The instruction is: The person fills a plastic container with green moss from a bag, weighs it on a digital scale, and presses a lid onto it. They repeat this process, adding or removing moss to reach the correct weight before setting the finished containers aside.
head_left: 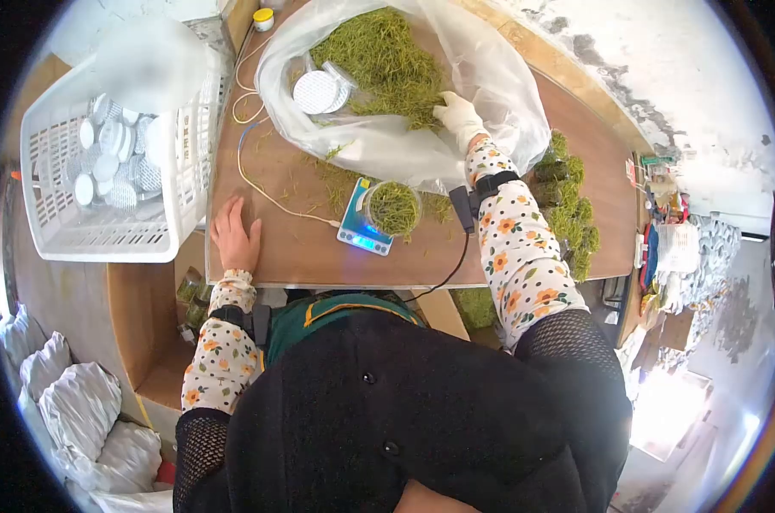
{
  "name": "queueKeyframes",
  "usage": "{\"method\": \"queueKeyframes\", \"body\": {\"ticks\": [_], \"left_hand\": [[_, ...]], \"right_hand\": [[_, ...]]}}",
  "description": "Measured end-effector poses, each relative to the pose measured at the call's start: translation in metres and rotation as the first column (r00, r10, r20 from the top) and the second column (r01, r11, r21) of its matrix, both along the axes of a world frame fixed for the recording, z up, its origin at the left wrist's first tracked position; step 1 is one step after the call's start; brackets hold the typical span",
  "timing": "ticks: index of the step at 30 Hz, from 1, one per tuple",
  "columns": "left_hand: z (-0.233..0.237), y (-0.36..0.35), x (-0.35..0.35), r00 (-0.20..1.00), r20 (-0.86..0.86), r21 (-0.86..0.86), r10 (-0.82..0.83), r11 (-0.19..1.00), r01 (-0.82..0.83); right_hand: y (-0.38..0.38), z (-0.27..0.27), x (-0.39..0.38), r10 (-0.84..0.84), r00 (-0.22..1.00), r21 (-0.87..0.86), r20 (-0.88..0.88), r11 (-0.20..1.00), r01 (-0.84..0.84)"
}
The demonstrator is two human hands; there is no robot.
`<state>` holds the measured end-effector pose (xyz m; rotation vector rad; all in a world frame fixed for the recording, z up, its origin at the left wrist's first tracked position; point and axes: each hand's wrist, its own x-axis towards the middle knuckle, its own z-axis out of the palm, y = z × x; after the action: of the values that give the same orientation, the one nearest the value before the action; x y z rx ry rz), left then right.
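My left hand (pixel 235 235), bare, lies on the table's left front edge with its fingers stretched out. My right hand (pixel 459 116), in a white glove, reaches into a big clear plastic bag (pixel 507 85). Its fingers are curled against the right edge of a heap of dried green sprigs (pixel 383 64); how much they hold is hidden. White round lids (pixel 316 91) lie inside the bag, left of the heap. Between my hands, a clear jar (pixel 394 209) of the same sprigs stands on a small digital scale (pixel 362 226) with a lit blue display.
Several filled jars (pixel 567 197) stand at the table's right side. A white basket (pixel 173 218) holds many round lids (pixel 114 158) at the left. A white cable (pixel 263 190) runs to the scale. Loose sprigs litter the brown table (pixel 302 256). A yellow-topped tub (pixel 263 19) stands at the back.
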<state>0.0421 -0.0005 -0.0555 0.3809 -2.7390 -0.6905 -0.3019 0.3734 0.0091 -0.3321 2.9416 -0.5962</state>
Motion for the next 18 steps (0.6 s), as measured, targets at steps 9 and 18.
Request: {"method": "queueKeyframes", "body": {"ticks": [9, 18], "left_hand": [[-0.006, -0.003, -0.001, 0.999, -0.048, -0.037, -0.010, 0.999, 0.008], [0.004, 0.000, -0.002, 0.998, -0.043, -0.041, -0.034, 0.999, 0.033]], "right_hand": [[0.004, 0.047, -0.009, -0.078, 0.902, -0.391, 0.425, 0.883, 0.260], [-0.046, 0.042, 0.022, 0.288, 0.941, -0.173, -0.179, 0.932, -0.318]]}}
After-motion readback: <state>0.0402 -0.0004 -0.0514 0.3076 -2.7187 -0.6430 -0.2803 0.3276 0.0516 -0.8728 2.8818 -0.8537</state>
